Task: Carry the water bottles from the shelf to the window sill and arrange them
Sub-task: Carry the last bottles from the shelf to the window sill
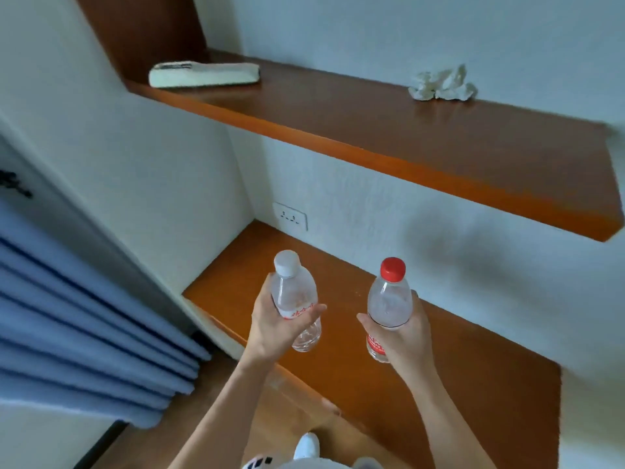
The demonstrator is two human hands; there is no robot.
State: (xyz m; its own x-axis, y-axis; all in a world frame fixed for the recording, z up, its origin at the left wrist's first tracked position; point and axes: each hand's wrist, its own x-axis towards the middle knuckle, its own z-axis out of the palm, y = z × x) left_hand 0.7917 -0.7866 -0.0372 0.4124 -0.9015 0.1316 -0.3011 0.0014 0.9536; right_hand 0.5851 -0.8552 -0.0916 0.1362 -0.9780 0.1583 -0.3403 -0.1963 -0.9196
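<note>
Nearest, left hand (270, 328) grasps white-capped bottle (293, 294), right hand (407, 336) red-capped bottle (389, 299); smooth plastic may slip in transit.

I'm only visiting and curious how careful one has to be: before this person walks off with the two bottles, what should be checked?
1. Left hand holds the white-capped bottle firmly: ok, fingers and thumb wrap round it.
2. Right hand holds the red-capped bottle firmly: ok, same wrap.
3. Both caps on: ok.
4. Bottles lifted off the lower shelf: ok, they appear to be held above it.
5. More bottles left behind: none seen on the visible shelves; the upper shelf shows only a flat white thing and crumpled paper.
6. Room on the window sill: cannot tell, it is out of view.
</note>
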